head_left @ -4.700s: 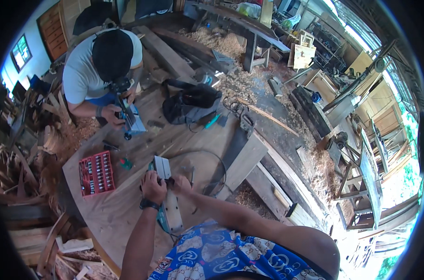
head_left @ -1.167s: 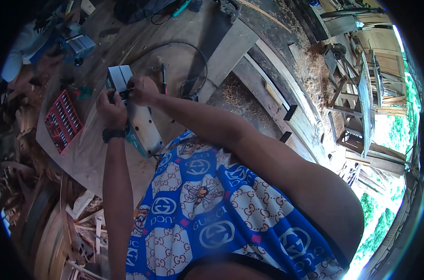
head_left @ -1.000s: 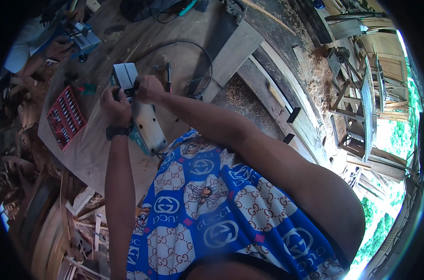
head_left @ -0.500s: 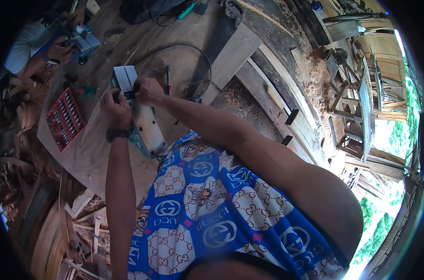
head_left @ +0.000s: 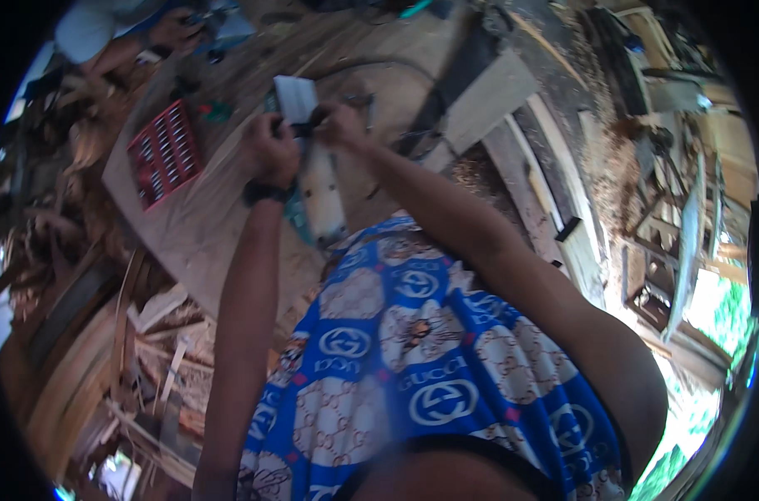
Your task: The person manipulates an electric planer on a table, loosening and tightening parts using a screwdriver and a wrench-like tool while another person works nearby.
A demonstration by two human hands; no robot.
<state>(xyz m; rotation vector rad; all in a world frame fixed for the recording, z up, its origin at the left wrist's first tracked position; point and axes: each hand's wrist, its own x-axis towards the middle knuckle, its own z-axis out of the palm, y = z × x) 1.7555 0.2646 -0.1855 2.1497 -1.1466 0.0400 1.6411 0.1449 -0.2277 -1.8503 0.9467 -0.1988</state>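
Note:
An electric hand planer point(head_left: 322, 190) with a teal body lies sole up on the wooden table in front of me. My left hand point(head_left: 273, 149), a dark band at its wrist, curls its fingers against the planer's middle, just below the pale front plate point(head_left: 296, 98). From the other side my right hand point(head_left: 343, 128) has its fingers drawn together at the same dark gap, where the cutter drum sits. Motion blur hides what the right fingertips pinch. A T-shaped wrench point(head_left: 368, 107) lies just beyond the right hand.
Left of the planer, a red case point(head_left: 164, 154) of metal bits lies on the table point(head_left: 229, 217), near a small green object point(head_left: 217, 111). Far left, a co-worker's hand point(head_left: 175, 32) works at another tool. Boards point(head_left: 490, 98) lie to the right; wood scraps point(head_left: 166, 309) lie lower left.
The view has shifted, so the table and planer appear farther right and higher. Both hands stay at the planer's middle.

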